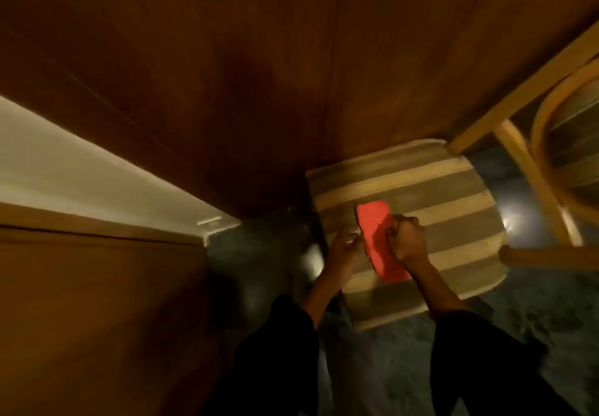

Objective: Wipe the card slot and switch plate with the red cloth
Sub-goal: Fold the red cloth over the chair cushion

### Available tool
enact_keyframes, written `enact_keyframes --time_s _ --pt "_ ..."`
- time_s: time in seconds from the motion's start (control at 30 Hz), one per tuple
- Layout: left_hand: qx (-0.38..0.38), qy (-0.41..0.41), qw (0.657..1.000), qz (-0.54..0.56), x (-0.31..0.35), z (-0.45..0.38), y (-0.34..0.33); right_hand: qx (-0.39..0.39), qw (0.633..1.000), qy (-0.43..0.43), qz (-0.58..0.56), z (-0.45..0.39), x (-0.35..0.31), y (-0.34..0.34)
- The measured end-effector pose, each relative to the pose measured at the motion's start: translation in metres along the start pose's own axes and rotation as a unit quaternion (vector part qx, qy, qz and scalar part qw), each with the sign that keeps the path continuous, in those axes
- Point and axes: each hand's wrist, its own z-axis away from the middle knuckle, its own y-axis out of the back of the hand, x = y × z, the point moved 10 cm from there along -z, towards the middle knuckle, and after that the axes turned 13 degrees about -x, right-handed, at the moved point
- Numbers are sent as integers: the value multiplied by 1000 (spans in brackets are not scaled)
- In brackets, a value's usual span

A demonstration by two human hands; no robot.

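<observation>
The red cloth is a folded red strip held over a striped chair seat low in the head view. My right hand is closed in a fist on the cloth's right edge. My left hand sits at the cloth's left edge with fingers curled against it; whether it grips the cloth is blurred. Both forearms wear dark sleeves. No card slot or switch plate shows in this frame.
Dark wood wall panels fill the upper view. A pale ledge and a wooden surface lie at the left. A light wooden chair frame stands at the right. Dark patterned floor lies below.
</observation>
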Motion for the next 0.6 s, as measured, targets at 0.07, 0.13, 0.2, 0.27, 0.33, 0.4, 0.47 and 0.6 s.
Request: enact_keyframes --time_s 0.07,0.13,0.2,0.27,0.33,0.4,0.47,0.6 --pt "18 50 999 9 -32 -24 -7 -3 999 -46 -5 -22 24 -19" --pt "13 90 994 54 -60 -35 -15 7 997 -67 -42 -34 40 -33" --pt "5 116 991 70 -72 -41 -20 20 993 -75 -87 -42 46 -44" --pt "11 117 990 84 -75 -48 -16 21 988 -65 -141 -48 43 -50" --pt "37 111 986 115 -71 -50 -7 5 981 -51 -190 -46 34 -58" --pt "62 87 988 113 -56 -43 8 -9 977 -21 -214 -34 11 -63" --pt "74 62 991 90 -40 -29 24 -19 974 11 -224 -21 -13 -67" --pt "118 -16 991 56 13 32 79 -50 955 91 -277 24 -94 -59"
